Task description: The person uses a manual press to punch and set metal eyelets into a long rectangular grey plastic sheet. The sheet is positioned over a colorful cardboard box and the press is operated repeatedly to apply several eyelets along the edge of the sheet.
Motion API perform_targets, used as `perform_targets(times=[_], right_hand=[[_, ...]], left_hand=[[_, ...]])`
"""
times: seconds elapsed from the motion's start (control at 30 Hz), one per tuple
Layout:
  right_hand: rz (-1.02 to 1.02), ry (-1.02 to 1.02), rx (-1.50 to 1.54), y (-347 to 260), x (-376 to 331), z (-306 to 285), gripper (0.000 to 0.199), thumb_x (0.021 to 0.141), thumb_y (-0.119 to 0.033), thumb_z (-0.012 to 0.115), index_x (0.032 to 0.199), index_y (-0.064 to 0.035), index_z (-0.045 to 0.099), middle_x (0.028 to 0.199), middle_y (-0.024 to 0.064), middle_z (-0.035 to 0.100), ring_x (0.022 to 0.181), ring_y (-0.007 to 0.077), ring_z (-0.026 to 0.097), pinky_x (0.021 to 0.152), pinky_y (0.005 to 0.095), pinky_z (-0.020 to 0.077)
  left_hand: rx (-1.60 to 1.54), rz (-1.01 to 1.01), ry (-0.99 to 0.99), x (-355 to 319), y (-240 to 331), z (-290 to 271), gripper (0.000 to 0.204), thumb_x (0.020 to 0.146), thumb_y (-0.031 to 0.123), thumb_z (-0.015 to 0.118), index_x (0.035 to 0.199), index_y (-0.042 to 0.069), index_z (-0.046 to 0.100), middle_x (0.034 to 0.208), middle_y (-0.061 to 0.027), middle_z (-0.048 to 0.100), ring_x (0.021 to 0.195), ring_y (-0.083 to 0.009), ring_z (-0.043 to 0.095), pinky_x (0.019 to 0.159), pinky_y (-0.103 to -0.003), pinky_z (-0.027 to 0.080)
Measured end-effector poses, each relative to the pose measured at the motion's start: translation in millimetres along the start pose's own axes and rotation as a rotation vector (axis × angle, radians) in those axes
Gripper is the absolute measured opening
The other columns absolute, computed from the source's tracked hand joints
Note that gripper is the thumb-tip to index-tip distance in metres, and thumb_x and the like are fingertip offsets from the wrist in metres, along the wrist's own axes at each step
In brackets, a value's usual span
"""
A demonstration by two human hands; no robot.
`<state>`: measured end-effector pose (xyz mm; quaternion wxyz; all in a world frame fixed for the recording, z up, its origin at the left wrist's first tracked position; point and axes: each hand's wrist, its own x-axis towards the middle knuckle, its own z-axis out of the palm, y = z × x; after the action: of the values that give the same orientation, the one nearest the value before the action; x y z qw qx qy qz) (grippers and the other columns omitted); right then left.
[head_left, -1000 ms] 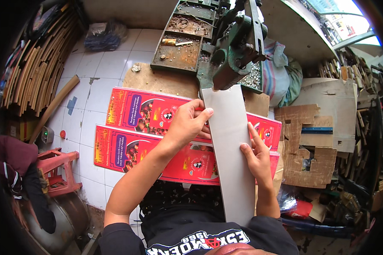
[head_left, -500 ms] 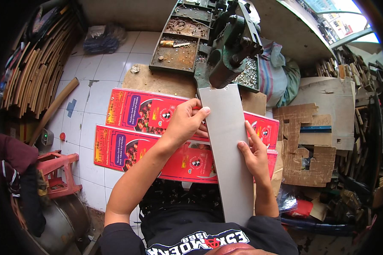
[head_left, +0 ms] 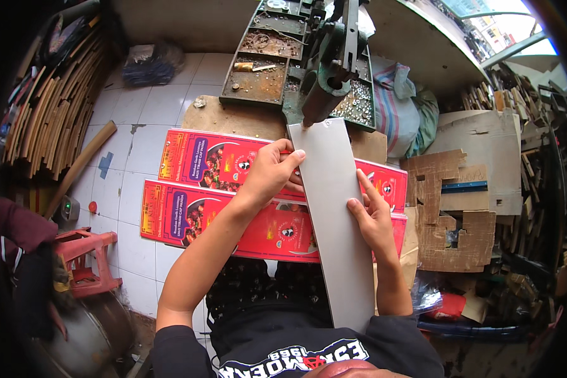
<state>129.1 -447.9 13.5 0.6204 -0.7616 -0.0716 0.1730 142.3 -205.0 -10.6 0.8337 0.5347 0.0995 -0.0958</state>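
A long light-grey flat panel [head_left: 337, 214] lies lengthwise from my body to the dark green hand press [head_left: 324, 94]. Its far end sits beneath the press's ram, close to the panel's far left corner. A small ring-like mark shows near that end. My left hand [head_left: 274, 171] pinches the panel's left edge, thumb on top, other fingers partly hidden below. On the right edge my right hand [head_left: 373, 220] holds it, thumb on the face and fingers along the side. Two red printed boards [head_left: 264, 230] lie beneath the panel, one nearer than the other.
A compartment tray [head_left: 255, 79] with small metal parts flanks the press. Cut brown cardboard [head_left: 453, 233] and a striped sack [head_left: 394, 113] are to the right. At left are a red plastic stool [head_left: 88, 261] and stacked boards [head_left: 57, 107].
The press's ram now stands over the panel's far left corner instead of nearer the middle of its end. The press's upper arm looks more upright. Both hands keep their hold.
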Motion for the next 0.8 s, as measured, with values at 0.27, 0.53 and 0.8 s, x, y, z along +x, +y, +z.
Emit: perform_targets(times=[0.27, 0.53, 0.8], right_hand=[[0.060, -0.103, 0.238, 9.2, -30.8, -18.9, 0.051, 0.101, -0.025, 0.054, 0.143, 0.0013, 0.041, 0.106, 0.0122, 0.067, 0.089, 0.0143, 0.066, 0.075, 0.0266, 0.0533], [0.515, -0.674, 0.083, 22.5, -128.1, -102.8, 0.098, 0.086, -0.080, 0.038, 0.124, 0.0078, 0.059, 0.107, 0.0169, 0.068, 0.091, 0.0234, 0.069, 0.078, 0.0363, 0.0557], [0.265, -0.370, 0.073, 16.3, -144.0, -158.0, 0.052, 0.074, -0.015, 0.084, 0.116, 0.0078, 0.064, 0.107, 0.0144, 0.070, 0.100, 0.0207, 0.067, 0.091, 0.0328, 0.0502]], left_hand=[[-0.019, -0.032, -0.114, -27.6, 17.8, 1.2, 0.031, 0.098, 0.019, 0.055, 0.119, -0.003, 0.052, 0.094, -0.0149, 0.068, 0.067, -0.0215, 0.071, 0.056, -0.029, 0.061], [-0.103, 0.182, 0.288, -159.9, 41.4, -62.8, 0.032, 0.099, 0.018, 0.052, 0.122, -0.004, 0.049, 0.093, -0.0163, 0.070, 0.068, -0.0230, 0.073, 0.055, -0.028, 0.063], [-0.254, 0.385, 0.509, -191.9, 23.7, -111.8, 0.034, 0.099, 0.020, 0.056, 0.122, -0.002, 0.044, 0.094, -0.0158, 0.068, 0.072, -0.0224, 0.072, 0.058, -0.034, 0.064]])
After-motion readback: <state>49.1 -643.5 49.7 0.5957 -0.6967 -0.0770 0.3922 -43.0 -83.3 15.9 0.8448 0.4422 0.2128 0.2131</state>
